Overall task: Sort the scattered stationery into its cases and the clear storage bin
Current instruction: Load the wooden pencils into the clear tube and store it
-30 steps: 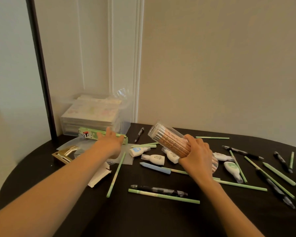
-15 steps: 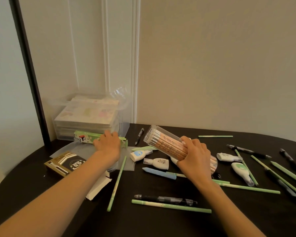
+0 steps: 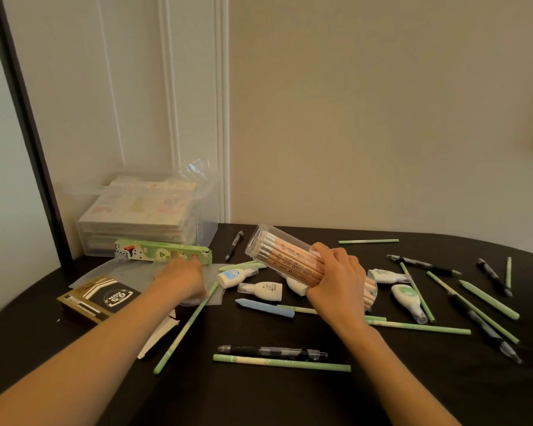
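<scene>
**Pencil tube in hand over a cluttered dark surface**

We see a black surface (image 3: 259, 401) set against a cream panelled wall (image 3: 366, 118), strewn with green pencils, black pens and white correction tapes. A clear storage bin (image 3: 203, 210) holding flat packets stands in the far left corner, with a green pencil box (image 3: 163, 251) lying in front of it. Our right hand (image 3: 339, 284) grips a clear tube of wooden pencils (image 3: 277, 252), tilted, just above the clutter. Our left hand (image 3: 182, 279) lies knuckles-up on a clear sheet; we cannot tell its grip. Since half a second ago, the left hand has drawn back from the green box.
</scene>
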The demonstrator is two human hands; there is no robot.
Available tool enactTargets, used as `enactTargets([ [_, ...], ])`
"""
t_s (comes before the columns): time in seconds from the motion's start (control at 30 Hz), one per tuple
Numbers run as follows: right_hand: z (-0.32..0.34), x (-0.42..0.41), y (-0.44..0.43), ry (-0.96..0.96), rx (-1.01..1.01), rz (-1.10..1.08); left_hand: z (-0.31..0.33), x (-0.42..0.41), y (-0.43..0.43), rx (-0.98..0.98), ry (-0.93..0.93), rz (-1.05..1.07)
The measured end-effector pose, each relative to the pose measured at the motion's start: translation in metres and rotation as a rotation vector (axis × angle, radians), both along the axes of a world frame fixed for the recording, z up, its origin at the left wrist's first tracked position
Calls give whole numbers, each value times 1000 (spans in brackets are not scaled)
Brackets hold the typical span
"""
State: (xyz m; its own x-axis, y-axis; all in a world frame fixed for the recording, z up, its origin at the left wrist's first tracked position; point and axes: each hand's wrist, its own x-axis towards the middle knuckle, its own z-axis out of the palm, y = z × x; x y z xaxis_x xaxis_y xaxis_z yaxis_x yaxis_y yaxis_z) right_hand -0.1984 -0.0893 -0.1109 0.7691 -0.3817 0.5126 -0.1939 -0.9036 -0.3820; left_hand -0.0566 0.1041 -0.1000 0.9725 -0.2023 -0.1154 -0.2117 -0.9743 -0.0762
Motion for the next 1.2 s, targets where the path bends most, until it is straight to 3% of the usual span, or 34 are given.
enactTargets([
  [0.13, -2, -3, -9, -14, -13, -6, 7, -8, -7, -80, -127, -7],
  [0.27, -2, -8, -22, -40, -44, -24, 25, -23, -25, -570, -163, 73],
  [0.43, 0, -25, -51, -77, -62, -89, 43, -60, -80, -1224, 266, 10],
  [0.7, -8, -42, -90, -136, -188, -139, 19, -87, -128, -1455, 495, -92],
  [0.83, -12, -39, -96, -184, -235, -147, 19, -83, -130, -1414, 494, -181],
  [1.2, -13, -41, -101, -210, -127, -151, 38, -78, -137, -1259, 468, -294],
])
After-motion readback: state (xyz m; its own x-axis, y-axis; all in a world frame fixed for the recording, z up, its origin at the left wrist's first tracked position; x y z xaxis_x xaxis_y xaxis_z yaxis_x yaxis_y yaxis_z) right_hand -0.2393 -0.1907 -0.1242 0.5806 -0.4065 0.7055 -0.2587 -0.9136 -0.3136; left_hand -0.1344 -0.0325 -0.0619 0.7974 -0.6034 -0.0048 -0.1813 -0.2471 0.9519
